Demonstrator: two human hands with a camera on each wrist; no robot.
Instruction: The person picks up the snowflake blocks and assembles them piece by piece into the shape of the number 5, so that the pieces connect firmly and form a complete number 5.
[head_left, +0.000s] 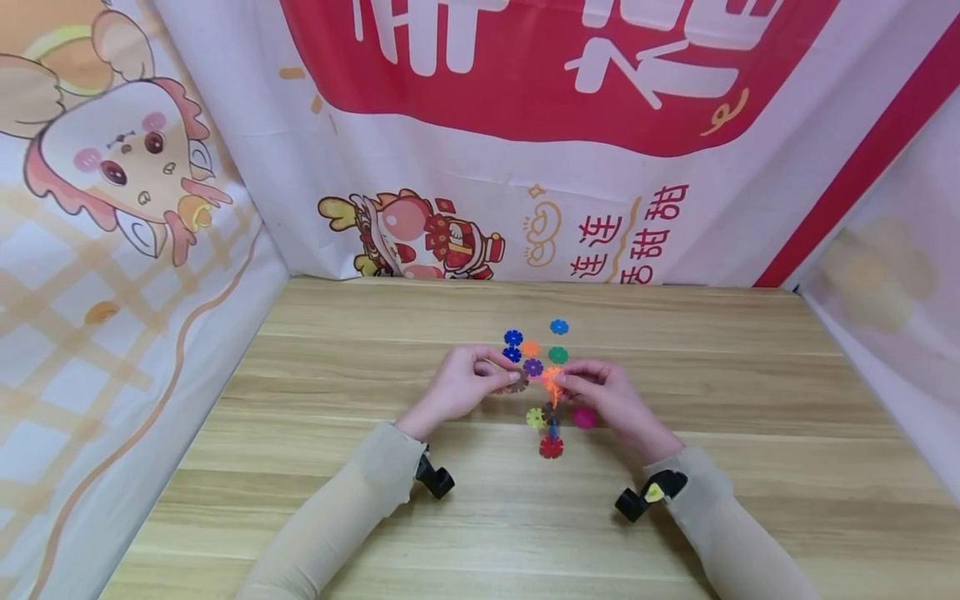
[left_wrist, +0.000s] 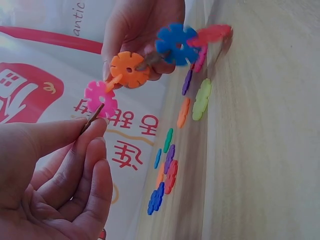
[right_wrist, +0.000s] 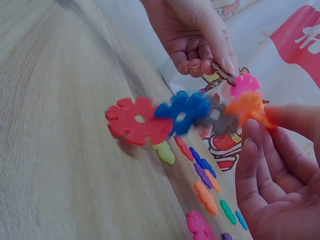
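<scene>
Disc chain point(right_wrist: 195, 107): red, blue, grey-brown, orange, pink
Desk point(head_left: 510, 525): light-brown wood grain
Cloth point(head_left: 45, 333), frame left: white, orange checks

Near the bottom edge of the white back cloth point(head_left: 442, 158), small red Chinese letters point(head_left: 600, 229) say 连 and 甜, each more than once. At its top edge, a big red patch point(head_left: 517, 104) has big white Chinese letters point(head_left: 656, 79), but they are cut off and can't be read whole. Past a red stripe point(left_wrist: 50, 39), the white cloth says "antic" point(left_wrist: 78, 19).
</scene>
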